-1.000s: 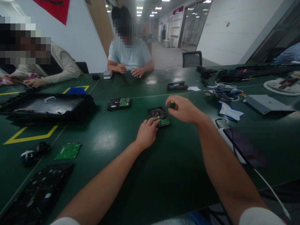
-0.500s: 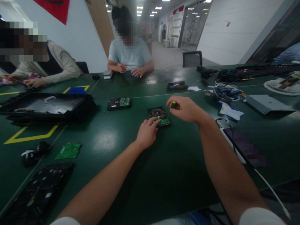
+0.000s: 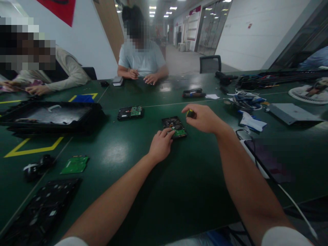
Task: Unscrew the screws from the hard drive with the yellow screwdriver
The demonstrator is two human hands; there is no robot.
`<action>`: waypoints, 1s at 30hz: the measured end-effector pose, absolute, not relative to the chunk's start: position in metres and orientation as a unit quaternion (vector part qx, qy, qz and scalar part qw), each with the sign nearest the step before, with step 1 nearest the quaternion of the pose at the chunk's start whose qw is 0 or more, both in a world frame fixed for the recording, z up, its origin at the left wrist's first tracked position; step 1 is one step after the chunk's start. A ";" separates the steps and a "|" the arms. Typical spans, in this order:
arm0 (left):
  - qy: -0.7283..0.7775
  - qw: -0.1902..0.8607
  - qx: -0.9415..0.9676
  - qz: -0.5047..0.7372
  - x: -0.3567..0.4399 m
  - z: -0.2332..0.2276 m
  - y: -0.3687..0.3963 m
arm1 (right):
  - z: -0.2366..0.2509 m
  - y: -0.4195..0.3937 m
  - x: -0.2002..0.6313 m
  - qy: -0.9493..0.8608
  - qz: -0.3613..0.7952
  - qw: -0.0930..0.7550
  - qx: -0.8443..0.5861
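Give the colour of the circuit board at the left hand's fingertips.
The circuit board is green; it shows best in the head view, the only one.

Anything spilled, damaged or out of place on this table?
Nothing looks spilled; fine damage is too small to tell. Mildly odd: a green circuit board lies loose at left, apart from the hard drive under the left hand.

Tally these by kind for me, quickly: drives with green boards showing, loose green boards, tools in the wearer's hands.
Drives: 2
Loose board: 1
Held tool: 1, in the right hand
Total: 4
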State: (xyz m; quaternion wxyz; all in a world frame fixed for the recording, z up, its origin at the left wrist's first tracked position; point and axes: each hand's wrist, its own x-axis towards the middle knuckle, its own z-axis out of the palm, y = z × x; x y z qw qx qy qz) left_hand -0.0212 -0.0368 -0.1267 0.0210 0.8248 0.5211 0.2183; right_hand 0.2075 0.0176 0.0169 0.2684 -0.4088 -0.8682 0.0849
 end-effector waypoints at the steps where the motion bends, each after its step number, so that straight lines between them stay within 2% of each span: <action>1: 0.522 0.020 0.824 0.218 -0.021 -0.126 -0.037 | 0.016 0.018 0.207 -0.869 0.086 0.267 -0.408; 23: 0.517 0.018 0.825 0.225 -0.020 -0.127 -0.036 | 0.022 0.013 0.205 -0.879 0.122 0.250 -0.386; 30: 0.519 0.016 0.824 0.225 -0.021 -0.127 -0.037 | 0.017 0.016 0.206 -0.873 0.098 0.262 -0.399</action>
